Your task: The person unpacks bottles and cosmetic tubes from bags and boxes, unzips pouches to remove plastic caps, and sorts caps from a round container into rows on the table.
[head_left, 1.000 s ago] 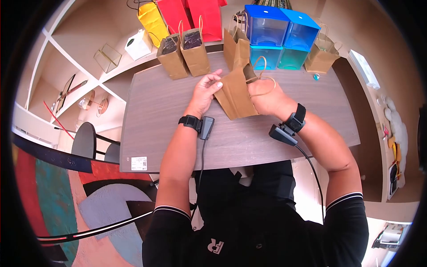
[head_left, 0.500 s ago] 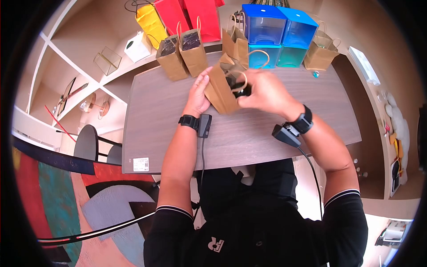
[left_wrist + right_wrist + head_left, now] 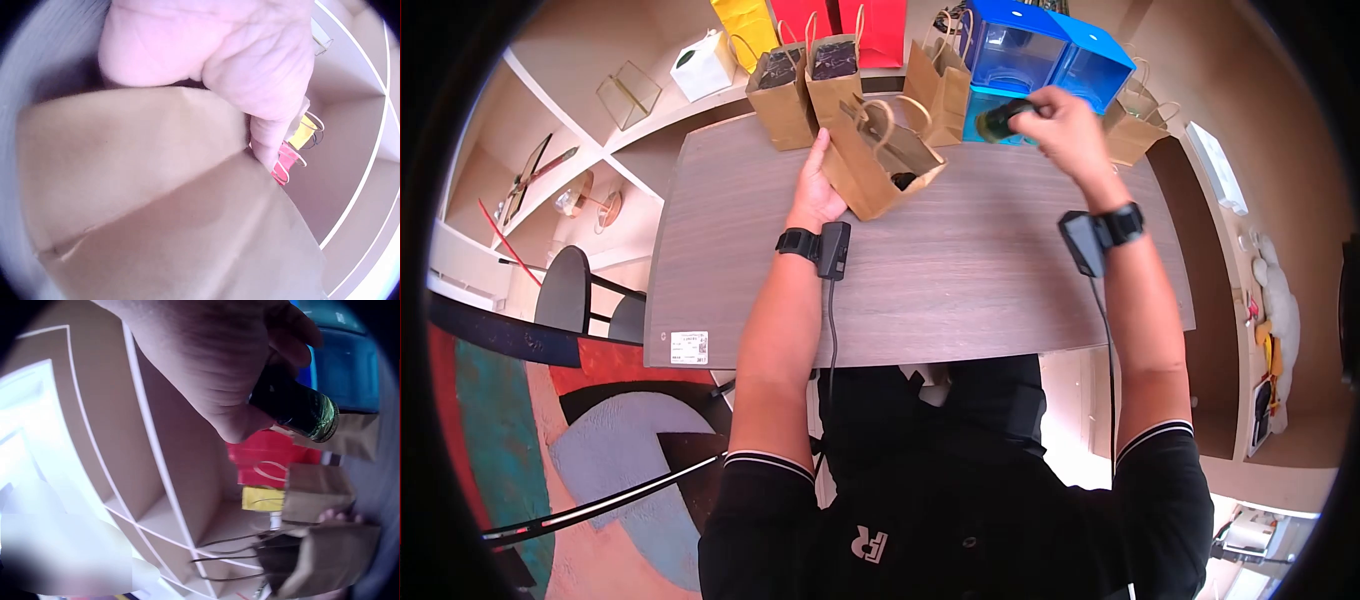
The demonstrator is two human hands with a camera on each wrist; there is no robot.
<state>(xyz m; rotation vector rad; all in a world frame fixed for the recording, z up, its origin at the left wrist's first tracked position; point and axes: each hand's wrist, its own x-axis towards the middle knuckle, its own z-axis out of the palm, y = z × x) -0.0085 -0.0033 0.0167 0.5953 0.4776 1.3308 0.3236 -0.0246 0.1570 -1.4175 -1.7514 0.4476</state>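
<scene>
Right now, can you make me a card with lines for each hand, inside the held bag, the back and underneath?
left hand: holds a tilted paper bag
right hand: grips a dark tube-shaped thing
inside the bag: something dark, too hidden to name
at the back: red bags, yellow bag, blue boxes
underneath: table

You have room to pass over the near half of the table (image 3: 940, 285) and along its right side. The tilted paper bag (image 3: 855, 165) gapes upward, but its loop handles (image 3: 887, 128) rise across that way in. Your left hand (image 3: 815, 195) blocks its left side. At the far edge, two filled bags (image 3: 782, 110) on the left, a middle bag (image 3: 938, 100) and blue boxes (image 3: 1012, 45) bar the way.
</scene>
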